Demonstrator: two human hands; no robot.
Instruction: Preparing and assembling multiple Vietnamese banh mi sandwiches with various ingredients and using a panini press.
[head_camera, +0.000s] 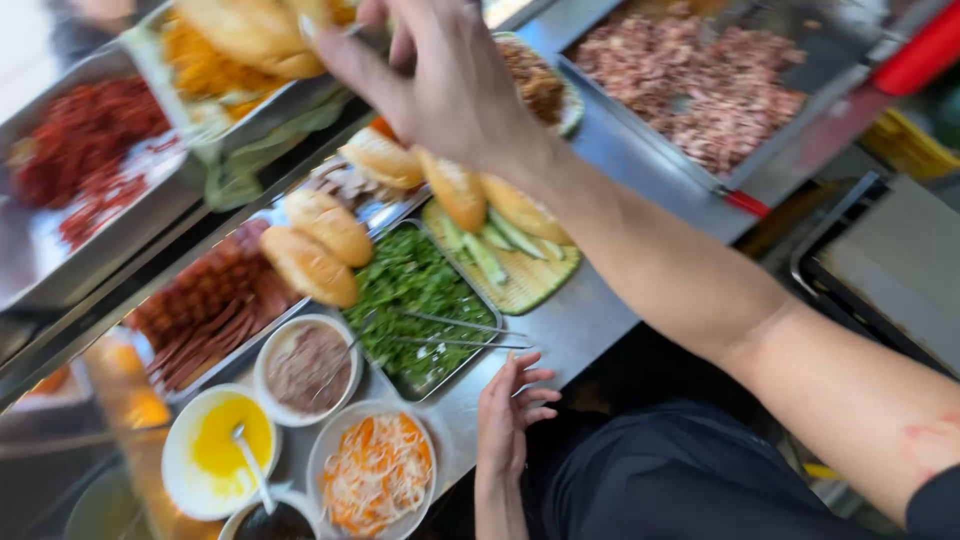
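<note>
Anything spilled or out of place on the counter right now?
Nothing stands out as spilled. The bread rolls lie loosely across the tray edges, and tongs rest on the tray of greens. The left hand rests on the counter edge.

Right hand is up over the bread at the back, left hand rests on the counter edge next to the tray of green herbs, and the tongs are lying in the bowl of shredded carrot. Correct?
Not quite. In the head view the tongs lie across the tray of green herbs, not in the bowl of shredded carrot. The rest holds: the right hand is over the bread, the left hand on the counter edge.
</note>
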